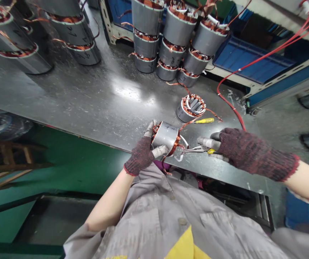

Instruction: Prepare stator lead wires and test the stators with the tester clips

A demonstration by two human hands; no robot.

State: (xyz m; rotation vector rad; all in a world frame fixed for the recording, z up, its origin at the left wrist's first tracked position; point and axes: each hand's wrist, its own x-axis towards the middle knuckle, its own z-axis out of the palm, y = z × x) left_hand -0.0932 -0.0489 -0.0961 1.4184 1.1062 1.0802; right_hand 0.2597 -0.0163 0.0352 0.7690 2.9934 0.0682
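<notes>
Holding a wound stator [166, 137], left grip [144, 155] closed; right grip [242, 153] closed on needle-nose pliers [194, 150].

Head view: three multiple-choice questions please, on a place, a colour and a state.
1. Where are the needle-nose pliers? A) on the steel table B) in the right hand C) inside a stator
2. What colour is the cable near that hand? A) blue B) green C) red
3. How does the wound stator beside the yellow-handled screwdriver stand? A) on its side B) upright on end C) upside down
Answers: 1 B, the hand grips them. 2 C, it shows red against the steel table. 3 B, its copper windings face up.
</notes>
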